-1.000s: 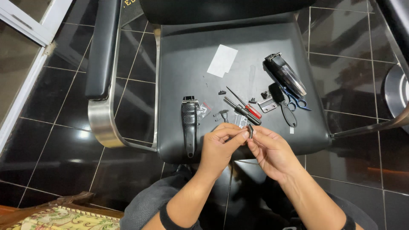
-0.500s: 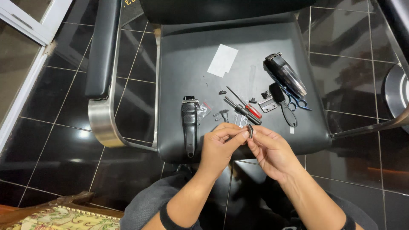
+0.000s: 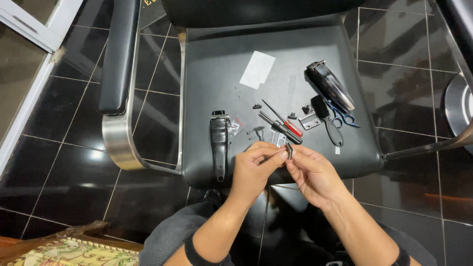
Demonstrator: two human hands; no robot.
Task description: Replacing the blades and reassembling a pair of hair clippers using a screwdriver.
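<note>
Your left hand [image 3: 253, 170] and right hand [image 3: 313, 172] meet just over the front edge of the black padded chair seat [image 3: 207, 74], both grips pinched shut on one small dark metal part [image 3: 289, 150], held up close between the fingertips so you can see it while you work. It's too small to tell exactly what it is.

Just beyond your knuckles, the black hair clipper body [image 3: 219, 143] lies lengthwise, parked to the left within easy reach. Beside it sit tiny loose metal bits [image 3: 257, 131], spread flat so none gets lost.

A little further, the red-handled screwdriver [image 3: 285, 117] and the dark-handled screwdriver [image 3: 280, 128] lie crossed, handy for either hand. To the right, the blue-handled scissors [image 3: 344, 117] rest against a second black clipper with a clear cover [image 3: 329, 84]. Farthest out, a white paper slip [image 3: 257, 69] lies near the backrest.
</note>
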